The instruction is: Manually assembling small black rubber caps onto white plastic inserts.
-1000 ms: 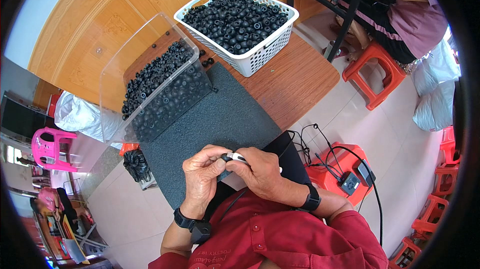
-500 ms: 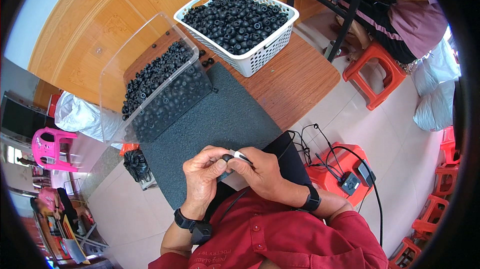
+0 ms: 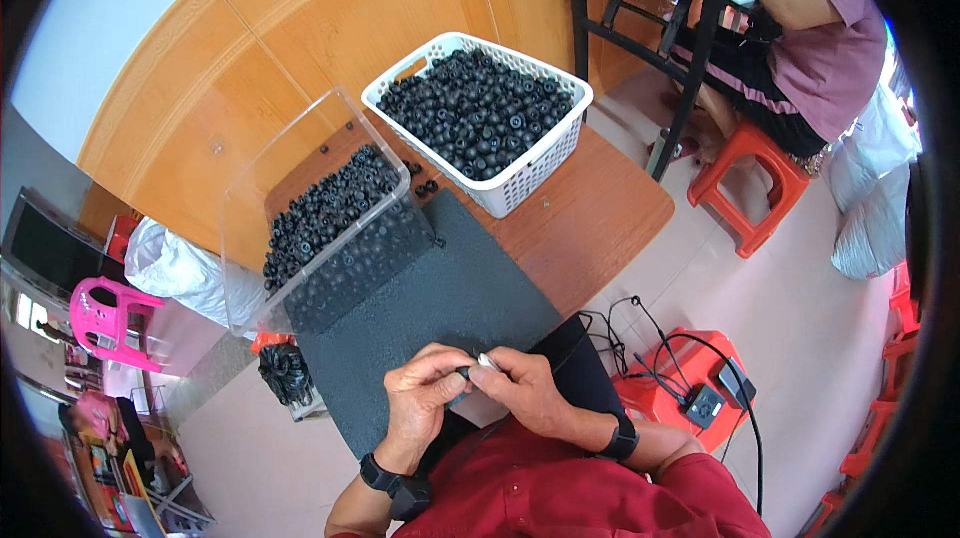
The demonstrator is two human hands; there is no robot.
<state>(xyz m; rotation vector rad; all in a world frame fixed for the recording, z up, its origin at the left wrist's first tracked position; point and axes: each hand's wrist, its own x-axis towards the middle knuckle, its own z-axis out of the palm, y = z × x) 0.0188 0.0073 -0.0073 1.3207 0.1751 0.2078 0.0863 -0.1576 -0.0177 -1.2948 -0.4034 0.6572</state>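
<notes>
Wooden table [image 3: 610, 223] under a dark mat [image 3: 440, 308], near edge. Our left hand [image 3: 425, 400] and right hand [image 3: 525, 390] meet there, fingertips pinched shut on a small silvery part [image 3: 487, 362]. White basket [image 3: 520, 178] and clear bin [image 3: 250, 228] of black pieces stand beyond.
</notes>
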